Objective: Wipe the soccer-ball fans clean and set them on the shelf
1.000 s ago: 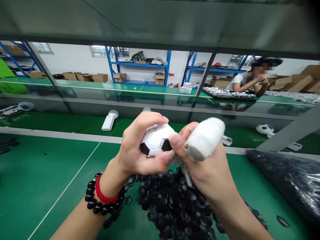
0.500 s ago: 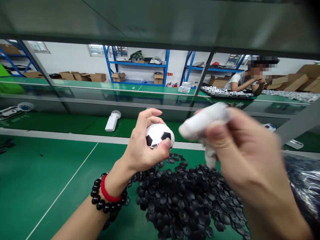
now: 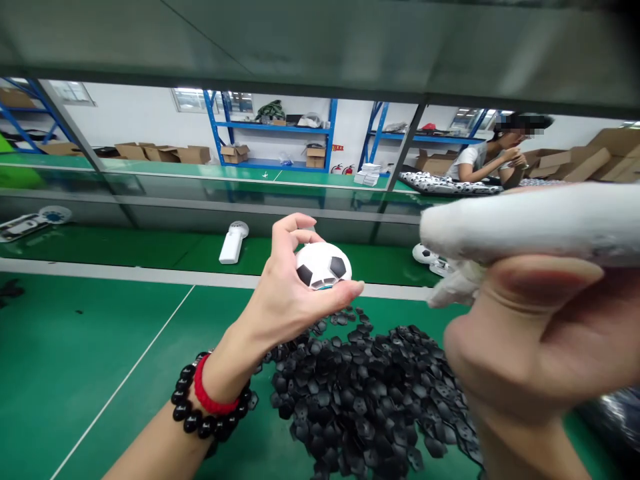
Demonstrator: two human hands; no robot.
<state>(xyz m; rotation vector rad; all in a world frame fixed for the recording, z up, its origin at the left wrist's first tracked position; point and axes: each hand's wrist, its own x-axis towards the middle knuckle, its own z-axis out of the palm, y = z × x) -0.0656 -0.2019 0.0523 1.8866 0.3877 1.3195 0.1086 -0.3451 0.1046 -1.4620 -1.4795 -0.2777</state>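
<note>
My left hand (image 3: 287, 287) is closed round a small white ball-shaped piece (image 3: 325, 261) with black soccer-ball pentagons. The fingers curl behind it and the thumb lies stretched along its lower edge, where a sliver of blue shows. At the right, close to the camera, my right hand (image 3: 540, 333) is closed with its bare thumb pressed up against a white cloth (image 3: 520, 223). This cloth forms a thick roll over the index finger, and a second end sticks out lower down. Below both hands, a heap of black pentagon pieces (image 3: 365, 393) covers the green table (image 3: 100, 373).
A white handheld fan (image 3: 234, 241) lies on the ledge behind the table; another soccer-ball fan (image 3: 424, 253) lies farther right. An opened fan (image 3: 35, 223) is at far left. Dark plastic wrapping (image 3: 615, 420) sits at lower right. Across the line, a co-worker (image 3: 485, 157) is seated.
My right hand with the cloth has moved right and nearer the camera, away from the ball. The left thumb has straightened, and the ball is slightly turned, showing blue beneath.
</note>
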